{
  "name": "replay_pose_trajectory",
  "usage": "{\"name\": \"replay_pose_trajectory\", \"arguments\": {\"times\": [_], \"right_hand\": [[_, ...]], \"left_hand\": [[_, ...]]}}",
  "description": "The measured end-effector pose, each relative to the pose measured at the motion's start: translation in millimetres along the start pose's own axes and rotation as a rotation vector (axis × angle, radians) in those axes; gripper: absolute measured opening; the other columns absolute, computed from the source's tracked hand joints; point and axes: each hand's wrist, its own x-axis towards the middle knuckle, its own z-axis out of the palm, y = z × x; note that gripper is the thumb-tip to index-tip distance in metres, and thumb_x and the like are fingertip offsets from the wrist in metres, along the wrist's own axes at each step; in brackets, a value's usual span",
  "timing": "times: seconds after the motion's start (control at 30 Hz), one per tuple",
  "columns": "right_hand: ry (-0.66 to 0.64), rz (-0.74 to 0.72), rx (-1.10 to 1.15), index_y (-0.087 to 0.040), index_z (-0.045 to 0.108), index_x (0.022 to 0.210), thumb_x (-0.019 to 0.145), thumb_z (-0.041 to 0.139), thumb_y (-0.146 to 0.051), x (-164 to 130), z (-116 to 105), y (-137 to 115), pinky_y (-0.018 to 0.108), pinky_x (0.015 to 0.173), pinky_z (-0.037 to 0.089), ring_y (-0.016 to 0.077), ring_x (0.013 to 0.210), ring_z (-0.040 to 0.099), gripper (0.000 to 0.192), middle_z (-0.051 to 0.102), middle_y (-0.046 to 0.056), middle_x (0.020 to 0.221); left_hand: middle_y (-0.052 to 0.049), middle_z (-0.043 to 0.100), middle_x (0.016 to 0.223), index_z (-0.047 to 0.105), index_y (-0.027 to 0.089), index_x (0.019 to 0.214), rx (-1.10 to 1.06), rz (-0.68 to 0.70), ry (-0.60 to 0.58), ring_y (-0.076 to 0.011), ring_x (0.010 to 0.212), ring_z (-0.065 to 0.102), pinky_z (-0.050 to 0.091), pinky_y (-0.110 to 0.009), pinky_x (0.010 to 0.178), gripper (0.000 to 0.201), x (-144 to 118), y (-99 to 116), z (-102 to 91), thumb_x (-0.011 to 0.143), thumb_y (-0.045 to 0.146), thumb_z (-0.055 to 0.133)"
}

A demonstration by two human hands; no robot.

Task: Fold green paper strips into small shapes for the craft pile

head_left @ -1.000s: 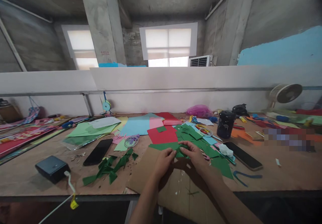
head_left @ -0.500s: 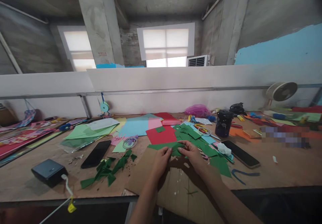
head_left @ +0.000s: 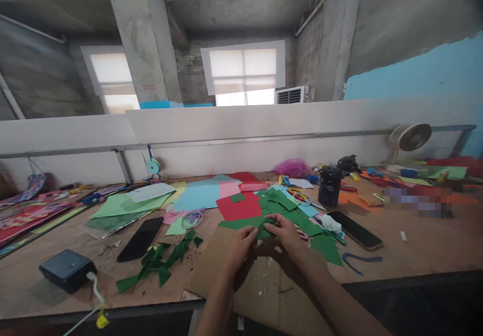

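Both of my hands meet over a brown cardboard sheet (head_left: 260, 280) at the table's near edge. My left hand (head_left: 239, 248) and my right hand (head_left: 287, 235) pinch the same small piece of dark green paper (head_left: 264, 228) between their fingertips. Right behind them lie a red sheet (head_left: 239, 206) and a heap of green paper squares (head_left: 283, 202). Cut green scraps (head_left: 162, 258) are scattered to the left of the cardboard.
A black phone (head_left: 140, 238) and a dark box with a white cable (head_left: 67, 270) lie at the left. Another phone (head_left: 354, 229), a black cup (head_left: 329, 185), scissors (head_left: 302, 193) and a small fan (head_left: 409, 137) are at the right. Coloured paper sheets (head_left: 204, 192) cover the back.
My hands stay together on the green piece, with only small finger movements. The view has shifted slightly, so everything sits a little further left in the picture.
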Motion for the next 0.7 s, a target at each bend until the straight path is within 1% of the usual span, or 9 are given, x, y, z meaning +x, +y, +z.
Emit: {"name": "replay_pose_trajectory", "arguments": {"times": [0.1, 0.2, 0.37, 0.43, 0.53, 0.6, 0.7], "right_hand": [[0.022, -0.009, -0.008, -0.020, 0.066, 0.088, 0.060, 0.080, -0.043, 2, -1, 1, 0.027, 0.052, 0.042, 0.0131, 0.054, 0.051, 0.039, 0.055, -0.005, 0.060], [0.042, -0.035, -0.026, -0.021, 0.066, 0.090, 0.060, 0.080, -0.043, 3, -1, 0, 0.026, 0.050, 0.042, 0.0117, 0.052, 0.047, 0.040, 0.049, -0.007, 0.057], [0.030, 0.000, 0.048, -0.023, 0.063, 0.102, 0.060, 0.081, -0.045, 0, 3, -8, 0.026, 0.051, 0.044, 0.0118, 0.053, 0.050, 0.050, 0.049, -0.008, 0.060], [0.001, 0.010, 0.046, -0.022, 0.064, 0.096, 0.062, 0.081, -0.045, -3, 6, -11, 0.026, 0.053, 0.043, 0.0125, 0.054, 0.052, 0.044, 0.053, -0.006, 0.061], [-0.069, 0.036, 0.004, -0.019, 0.067, 0.079, 0.063, 0.080, -0.044, -5, 7, -10, 0.027, 0.055, 0.042, 0.0138, 0.057, 0.054, 0.033, 0.061, -0.002, 0.065], [-0.105, 0.062, -0.010, -0.017, 0.067, 0.072, 0.065, 0.079, -0.045, -5, 7, -6, 0.027, 0.054, 0.040, 0.0134, 0.054, 0.053, 0.031, 0.062, -0.001, 0.062], [-0.105, 0.070, -0.013, -0.017, 0.065, 0.068, 0.063, 0.079, -0.045, -2, 4, 0, 0.025, 0.050, 0.036, 0.0120, 0.049, 0.049, 0.031, 0.060, -0.002, 0.056]], "left_hand": [[0.003, 0.050, 0.052, 0.051, 0.019, 0.065, -0.031, -0.035, -0.039, -0.0108, 0.044, 0.044, 0.028, -0.023, 0.046, 0.048, -2, 0, 0.5, 0.074, 0.066, 0.055], [0.003, 0.048, 0.053, 0.049, 0.019, 0.063, -0.027, -0.017, -0.052, -0.0103, 0.046, 0.043, 0.029, -0.023, 0.049, 0.044, -3, 1, 0.6, 0.076, 0.060, 0.057], [0.004, 0.044, 0.055, 0.051, 0.019, 0.066, 0.070, 0.063, 0.012, -0.0119, 0.052, 0.040, 0.029, -0.025, 0.053, 0.039, -1, 2, -0.3, 0.081, 0.054, 0.052], [0.003, 0.044, 0.057, 0.049, 0.019, 0.064, 0.118, 0.110, 0.052, -0.0128, 0.056, 0.040, 0.029, -0.025, 0.055, 0.038, 1, 1, -0.9, 0.083, 0.052, 0.050], [0.003, 0.043, 0.058, 0.045, 0.020, 0.061, 0.158, 0.153, 0.078, -0.0134, 0.059, 0.041, 0.030, -0.025, 0.056, 0.038, 3, 0, -0.9, 0.083, 0.050, 0.051], [0.003, 0.044, 0.058, 0.046, 0.019, 0.061, 0.158, 0.154, 0.058, -0.0135, 0.059, 0.041, 0.030, -0.025, 0.056, 0.038, 3, -1, 0.0, 0.083, 0.050, 0.052], [0.003, 0.047, 0.057, 0.051, 0.018, 0.063, 0.121, 0.111, 0.006, -0.0129, 0.055, 0.043, 0.031, -0.025, 0.053, 0.041, 3, -3, 1.6, 0.081, 0.055, 0.053]]}}
